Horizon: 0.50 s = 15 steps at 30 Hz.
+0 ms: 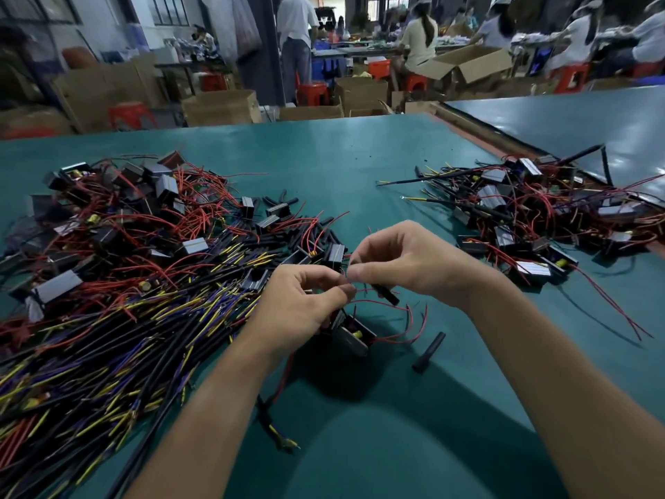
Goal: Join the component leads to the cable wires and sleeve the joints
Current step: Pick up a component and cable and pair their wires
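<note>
Pinching a red lead [365, 289], our left hand [302, 300] and right hand [406, 261] meet above a component [354, 334]; a sleeve [387, 295] juts from our right.

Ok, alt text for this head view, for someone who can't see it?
The left hand and right hand pinch thin wires above a black component with red leads, over a green table; a black sleeve pokes out under the right hand. Piles of cables and components lie either side.
</note>
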### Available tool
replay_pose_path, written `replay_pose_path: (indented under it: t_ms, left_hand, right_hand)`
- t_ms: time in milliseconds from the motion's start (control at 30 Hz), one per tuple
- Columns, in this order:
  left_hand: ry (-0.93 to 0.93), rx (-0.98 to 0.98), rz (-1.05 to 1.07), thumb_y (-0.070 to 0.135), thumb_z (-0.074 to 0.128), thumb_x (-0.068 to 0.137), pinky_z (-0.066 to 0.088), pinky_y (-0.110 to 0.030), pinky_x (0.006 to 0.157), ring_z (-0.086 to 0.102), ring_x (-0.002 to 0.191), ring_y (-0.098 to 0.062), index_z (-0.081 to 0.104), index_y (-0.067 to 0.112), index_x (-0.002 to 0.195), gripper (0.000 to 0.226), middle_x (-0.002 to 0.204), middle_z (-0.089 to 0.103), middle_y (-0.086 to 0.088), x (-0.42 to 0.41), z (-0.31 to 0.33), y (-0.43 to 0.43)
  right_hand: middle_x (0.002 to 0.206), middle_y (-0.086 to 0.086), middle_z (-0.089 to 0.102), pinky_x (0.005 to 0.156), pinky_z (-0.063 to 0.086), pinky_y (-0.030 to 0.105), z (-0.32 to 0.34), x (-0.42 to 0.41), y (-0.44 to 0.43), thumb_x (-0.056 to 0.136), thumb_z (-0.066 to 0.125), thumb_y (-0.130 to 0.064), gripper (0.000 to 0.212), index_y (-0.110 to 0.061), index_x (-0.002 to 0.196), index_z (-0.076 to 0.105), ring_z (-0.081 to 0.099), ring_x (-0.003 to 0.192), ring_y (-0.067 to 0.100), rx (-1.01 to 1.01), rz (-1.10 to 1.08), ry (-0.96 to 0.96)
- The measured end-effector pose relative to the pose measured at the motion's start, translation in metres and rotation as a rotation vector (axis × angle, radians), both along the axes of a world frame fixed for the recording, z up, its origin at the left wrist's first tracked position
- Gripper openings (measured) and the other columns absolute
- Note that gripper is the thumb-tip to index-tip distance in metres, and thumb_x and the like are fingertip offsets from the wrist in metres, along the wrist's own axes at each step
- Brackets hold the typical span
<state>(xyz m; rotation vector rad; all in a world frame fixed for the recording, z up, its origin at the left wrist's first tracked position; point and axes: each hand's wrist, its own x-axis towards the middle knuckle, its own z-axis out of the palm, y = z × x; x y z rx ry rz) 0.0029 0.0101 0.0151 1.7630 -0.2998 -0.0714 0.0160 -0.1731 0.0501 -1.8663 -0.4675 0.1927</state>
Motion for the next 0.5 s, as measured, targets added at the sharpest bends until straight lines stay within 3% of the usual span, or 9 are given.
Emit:
replay_pose_path:
  t_ms: [100,233,500]
  left_hand:
    - [-0.023,0.014,-0.02,0.011,0.074,0.083,0.031,-0.018,0.042,0.04,0.042,-0.012,0.072,0.007,0.074,0.01,0.053,0.054,-0.002,-0.0013,-0.0004,0.0005]
    - [-0.033,-0.003,-0.048,0.005,0.072,0.084,0.033,-0.019,0.039,0.041,0.039,-0.012,0.071,0.002,0.074,0.011,0.054,0.055,-0.01,-0.0025,0.0005,-0.0019]
    - [-0.031,-0.037,-0.031,-0.002,0.067,0.085,0.032,-0.015,0.039,0.041,0.038,-0.008,0.07,0.001,0.075,0.01,0.052,0.058,0.0,-0.0011,-0.0025,-0.0037]
  right_hand:
    - [0.06,0.007,0.057,0.05,0.039,0.023,-0.0039,-0.0014,0.0058,0.083,0.075,-0.008,0.018,0.005,0.076,0.065,0.047,0.054,0.014,-0.099,0.012,-0.045]
    - [0.052,0.001,0.058,0.046,0.038,0.02,-0.0033,0.0008,0.0032,0.086,0.072,-0.014,0.018,-0.005,0.069,0.07,0.049,0.047,0.011,-0.217,-0.046,-0.086]
    - [0.055,0.002,0.059,0.052,0.041,0.027,-0.0024,0.0006,-0.0006,0.091,0.068,-0.017,0.022,-0.006,0.072,0.07,0.051,0.05,0.013,-0.257,-0.025,-0.073]
